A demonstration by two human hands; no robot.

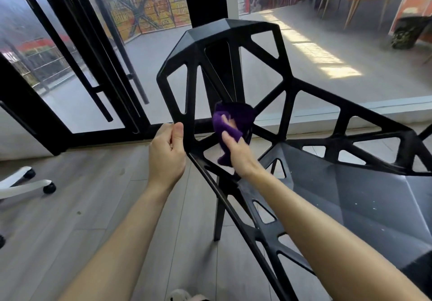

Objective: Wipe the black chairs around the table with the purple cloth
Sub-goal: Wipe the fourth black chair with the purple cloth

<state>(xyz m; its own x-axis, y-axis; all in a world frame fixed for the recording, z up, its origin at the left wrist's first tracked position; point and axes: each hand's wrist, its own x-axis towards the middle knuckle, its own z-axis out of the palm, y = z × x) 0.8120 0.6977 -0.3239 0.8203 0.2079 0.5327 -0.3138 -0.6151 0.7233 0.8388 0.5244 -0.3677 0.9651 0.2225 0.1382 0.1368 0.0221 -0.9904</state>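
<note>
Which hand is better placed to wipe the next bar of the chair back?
Right. The right hand holds the purple cloth against the black chair; the left hand only grips its edge.

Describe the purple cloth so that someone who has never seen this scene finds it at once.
Start at the black chair with the open lattice back. Against its lower struts, the right hand holds a bunched cloth. It is the only purple thing there.
</note>
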